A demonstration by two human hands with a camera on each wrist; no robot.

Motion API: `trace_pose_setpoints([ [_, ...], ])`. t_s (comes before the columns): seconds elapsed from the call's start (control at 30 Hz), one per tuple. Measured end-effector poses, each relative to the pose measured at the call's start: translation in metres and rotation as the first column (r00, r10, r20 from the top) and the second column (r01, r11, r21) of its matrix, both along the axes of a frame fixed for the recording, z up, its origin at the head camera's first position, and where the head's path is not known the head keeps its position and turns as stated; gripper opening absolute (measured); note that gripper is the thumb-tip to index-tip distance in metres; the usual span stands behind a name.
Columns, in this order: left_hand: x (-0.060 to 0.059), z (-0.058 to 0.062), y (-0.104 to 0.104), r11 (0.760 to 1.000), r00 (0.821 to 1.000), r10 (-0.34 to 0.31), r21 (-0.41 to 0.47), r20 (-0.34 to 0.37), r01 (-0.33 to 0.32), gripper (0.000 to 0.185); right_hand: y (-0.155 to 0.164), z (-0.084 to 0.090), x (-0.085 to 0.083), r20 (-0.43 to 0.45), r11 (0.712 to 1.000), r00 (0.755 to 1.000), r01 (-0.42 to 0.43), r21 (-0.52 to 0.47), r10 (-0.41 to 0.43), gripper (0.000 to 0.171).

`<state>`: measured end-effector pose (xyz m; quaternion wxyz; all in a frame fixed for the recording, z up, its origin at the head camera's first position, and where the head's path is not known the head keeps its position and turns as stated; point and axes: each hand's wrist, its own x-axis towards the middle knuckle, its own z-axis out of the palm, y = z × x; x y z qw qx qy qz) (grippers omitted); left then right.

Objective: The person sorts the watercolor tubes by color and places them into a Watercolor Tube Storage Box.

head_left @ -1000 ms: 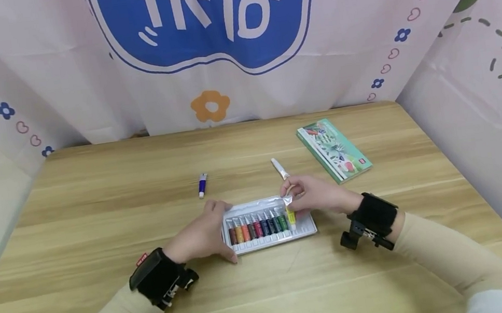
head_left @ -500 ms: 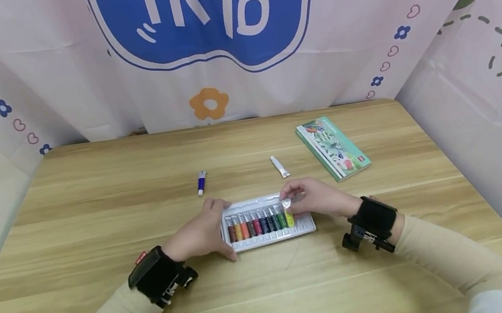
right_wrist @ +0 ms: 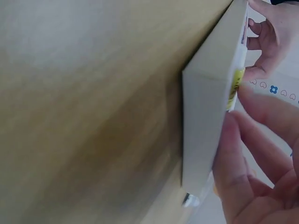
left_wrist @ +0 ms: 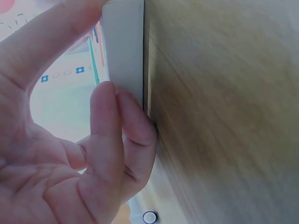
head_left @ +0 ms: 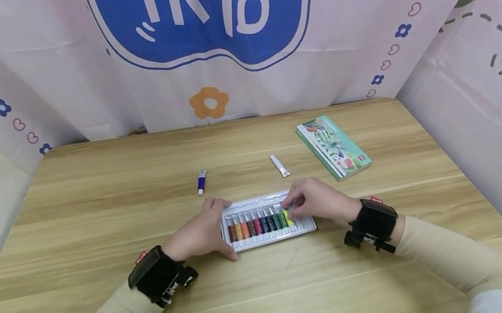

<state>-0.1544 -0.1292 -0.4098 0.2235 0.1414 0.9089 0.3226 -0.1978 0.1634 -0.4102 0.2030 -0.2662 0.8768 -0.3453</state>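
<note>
A white plastic paint tray (head_left: pixel 305 226) lies on the wooden table (head_left: pixel 96 196) with a row of several coloured tubes in it. My left hand (head_left: pixel 203 231) grips the tray's left end, thumb on the near edge and fingers on the far edge; in the left wrist view its fingers (left_wrist: pixel 117 130) curl against the tray wall (left_wrist: pixel 124 51). My right hand (head_left: pixel 307 202) pinches the top of the yellow paint tube (head_left: pixel 289 219), which lies in the rightmost filled slot. In the right wrist view the yellow tube (right_wrist: pixel 236 86) shows above the tray's side (right_wrist: pixel 205 130), with my fingertips (right_wrist: pixel 250 154) beside it.
Beyond the tray lie two loose tubes, a purple one (head_left: pixel 201 182) and a white one (head_left: pixel 280 166). A green box (head_left: pixel 333 147) sits at the back right. Patterned curtains close off the table's far side and both flanks.
My right hand has lowered the yellow tube from a raised, tilted hold down into the tray slot. The left hand has stayed on the tray's left end.
</note>
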Motion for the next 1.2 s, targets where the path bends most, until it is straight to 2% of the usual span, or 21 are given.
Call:
trace_pose_setpoints([
  [0.23,-0.001,-0.001,0.000,1.000,1.000,-0.004,0.000,-0.006,0.004,0.114,-0.004,0.009,0.005,-0.018,0.993,0.997,-0.071,0.100,0.073,0.032],
  [0.5,-0.002,-0.001,0.001,1.000,1.000,-0.011,-0.012,-0.005,0.011,0.113,-0.006,0.011,0.006,-0.014,0.987,0.997,-0.071,0.141,0.074,0.035],
  [0.67,-0.003,-0.001,0.000,1.000,1.000,-0.008,-0.013,0.013,0.009,0.113,-0.010,0.010,0.007,-0.079,0.981,0.989,-0.107,0.160,0.121,0.035],
  [0.8,-0.003,0.001,0.000,1.000,1.000,-0.009,-0.015,0.000,0.009,0.113,-0.011,0.011,0.007,-0.114,0.977,0.983,-0.125,0.172,0.146,0.036],
  [1.03,-0.001,0.001,-0.001,1.000,1.000,-0.005,-0.021,-0.015,0.005,0.114,-0.014,0.018,0.000,-0.096,0.965,0.976,-0.172,0.198,0.193,0.030],
  [1.2,-0.001,0.000,0.000,1.000,1.000,-0.001,-0.030,-0.015,0.001,0.116,-0.017,0.026,-0.008,-0.012,0.953,0.980,-0.192,0.232,0.201,0.024],
])
